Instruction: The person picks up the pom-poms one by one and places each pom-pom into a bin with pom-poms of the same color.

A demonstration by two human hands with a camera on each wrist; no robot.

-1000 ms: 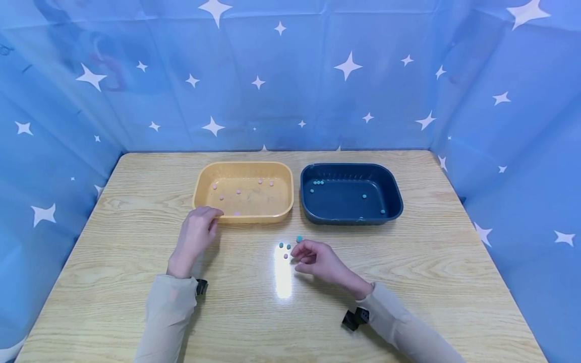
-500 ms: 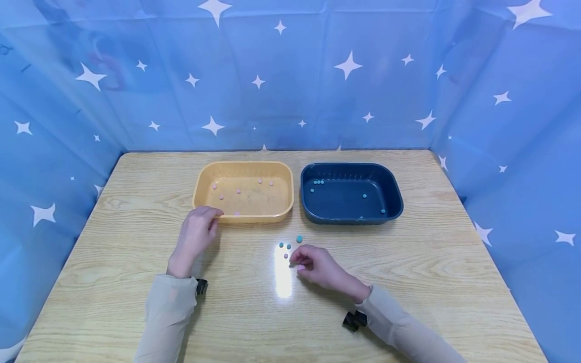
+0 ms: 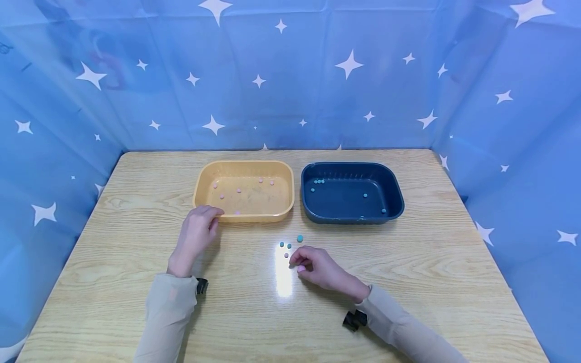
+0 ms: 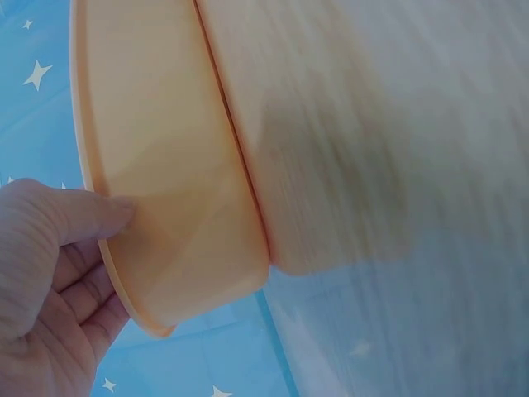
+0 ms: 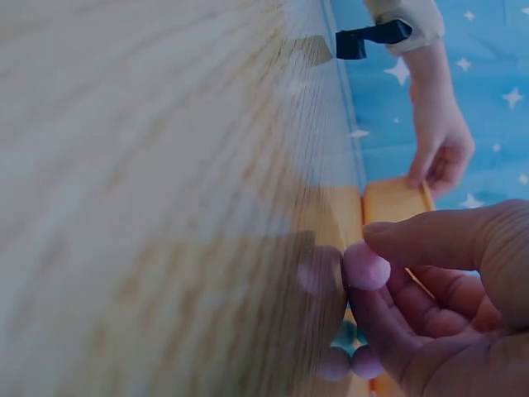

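My left hand (image 3: 196,229) grips the near-left rim of an orange-yellow plastic basin (image 3: 254,219); in the left wrist view the thumb presses the basin's outer wall (image 4: 182,182) with fingers behind the rim. Over the middle of the table, my right hand (image 3: 320,267) pinches a small pink ball (image 5: 366,265) between thumb and index finger, low against the wood. Just beyond its fingertips lie another pink ball (image 3: 286,255), two small teal balls (image 3: 289,246) and a larger teal one (image 3: 300,238). Several pink balls (image 3: 239,190) are inside the basin.
A dark blue basin (image 3: 349,220) with several teal balls (image 3: 365,195) stands right of the orange-yellow one. Both sit toward the back of the wooden table (image 3: 436,262). A blue star-patterned cloth (image 3: 290,91) hangs behind and at the sides.
My right hand has drawn slightly back toward me, and the pink ball at its thumb has come into sight. The left hand stays on the rim.
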